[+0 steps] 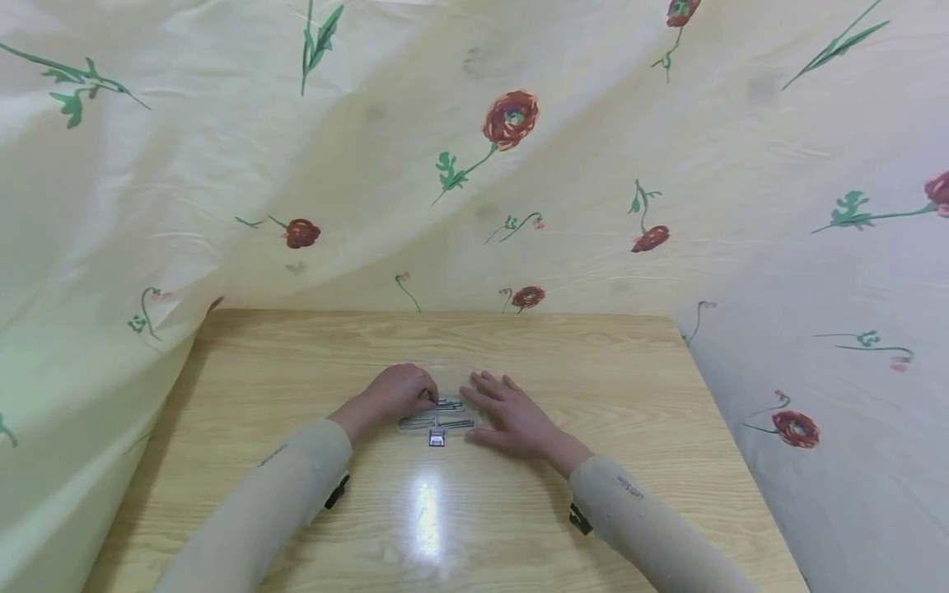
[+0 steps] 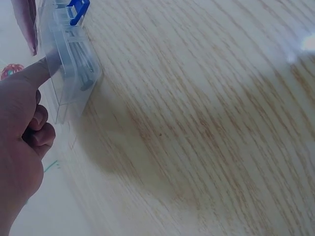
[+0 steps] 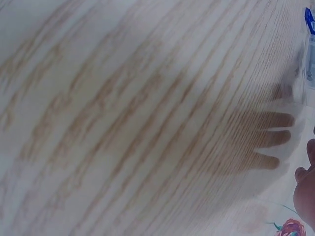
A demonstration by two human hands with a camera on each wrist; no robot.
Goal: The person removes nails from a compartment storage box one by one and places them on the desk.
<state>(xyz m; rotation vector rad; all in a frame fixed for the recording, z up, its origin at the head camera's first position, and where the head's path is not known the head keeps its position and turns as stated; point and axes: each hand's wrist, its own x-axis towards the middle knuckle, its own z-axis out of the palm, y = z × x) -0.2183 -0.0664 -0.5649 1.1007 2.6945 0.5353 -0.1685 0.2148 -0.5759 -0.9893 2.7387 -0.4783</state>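
A clear plastic box point(image 2: 69, 101) with a blue latch point(image 2: 78, 12) lies on the table, its latch side towards me. Inside are several long, thin metal nails point(image 1: 455, 424), in separate compartments. My left hand point(image 1: 400, 390) is over the box's left rear part. In the left wrist view its index finger reaches into the box, while other fingers are curled; whether the fingertips pinch a nail is hidden. At the box's right side is my right hand point(image 1: 511, 417), palm down with fingers spread, the fingertips close to the box edge. It holds nothing.
The wooden table point(image 1: 593, 371) spreads around the box, with a bright light reflection in front. A flowered cloth point(image 1: 371, 206) hangs behind the table and along both sides. Dark straps or clips show under both sleeves.
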